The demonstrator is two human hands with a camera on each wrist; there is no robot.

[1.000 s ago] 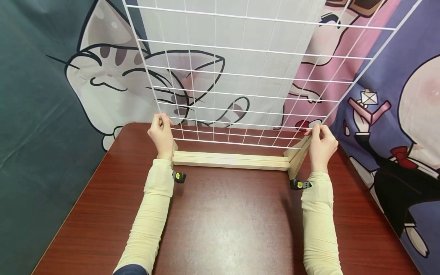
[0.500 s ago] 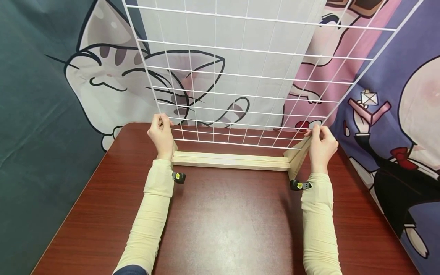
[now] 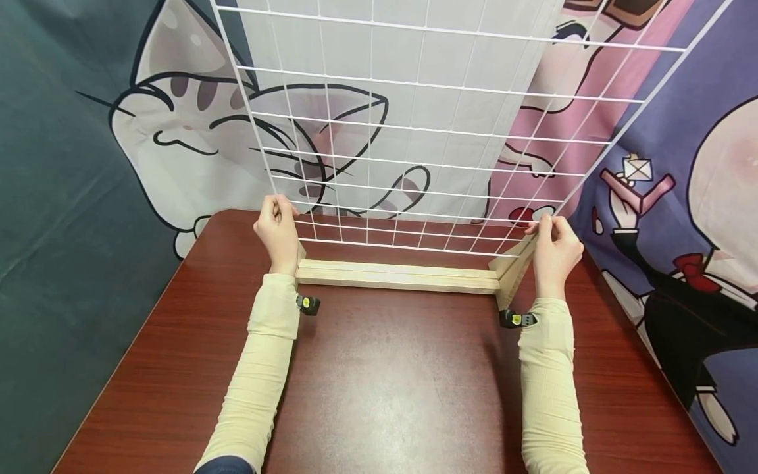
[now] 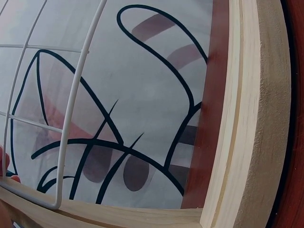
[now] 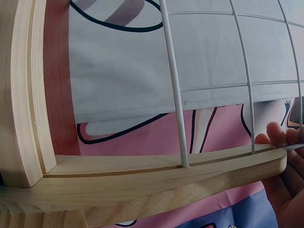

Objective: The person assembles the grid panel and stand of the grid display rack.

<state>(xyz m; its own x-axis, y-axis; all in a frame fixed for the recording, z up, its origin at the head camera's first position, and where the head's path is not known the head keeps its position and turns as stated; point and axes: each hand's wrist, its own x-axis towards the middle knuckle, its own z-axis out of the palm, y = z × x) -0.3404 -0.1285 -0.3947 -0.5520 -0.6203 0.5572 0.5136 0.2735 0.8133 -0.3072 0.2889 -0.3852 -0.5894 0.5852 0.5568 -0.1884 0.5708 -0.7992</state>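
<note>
The left hand pinches the left side of the white wire grid, and the right hand pinches its right side. The hands are well apart. The grid rises over the wooden frame, near the far edge of the table. Its bottom bar is still apart from the frame's crossbar. Hardly anything has moved in the last second, so I think the work is at a steady hold. The grid's top is cut off, and I can't tell if its left corner is in the groove.
</note>
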